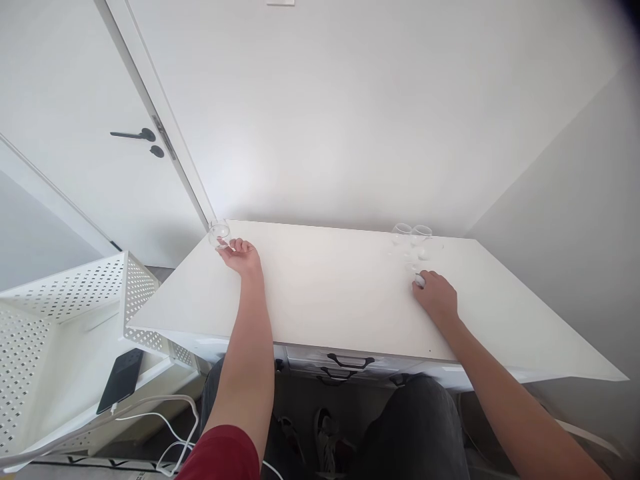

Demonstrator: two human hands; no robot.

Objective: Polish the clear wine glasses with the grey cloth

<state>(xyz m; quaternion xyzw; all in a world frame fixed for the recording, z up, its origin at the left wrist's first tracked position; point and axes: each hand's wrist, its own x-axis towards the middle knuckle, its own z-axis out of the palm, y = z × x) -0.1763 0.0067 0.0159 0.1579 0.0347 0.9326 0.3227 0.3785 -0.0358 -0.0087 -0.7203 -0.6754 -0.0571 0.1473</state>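
At the far left end of the white cabinet top (pixel 320 280), my left hand (pixel 240 255) is closed with its fingertips on a clear round-bowled drinking glass (pixel 219 233). The lower part of that glass is partly behind my fingers. Toward the right, my right hand (pixel 436 293) lies low over the surface, fingers curled around a small pale, glassy thing (pixel 420 281) that is mostly covered. Just behind it stand two clear glasses, a left one (pixel 401 231) and a right one (pixel 421 233), side by side near the wall. Faint glassy outlines below them are hard to make out.
A wall rises along the cabinet's back edge. Left of it is a white door with a dark handle (pixel 134 135). Beside the cabinet stands a white perforated cart (pixel 137 293) holding a phone (pixel 120 380) with a cable. Drawers with a dark handle (pixel 350 362) face my knees.
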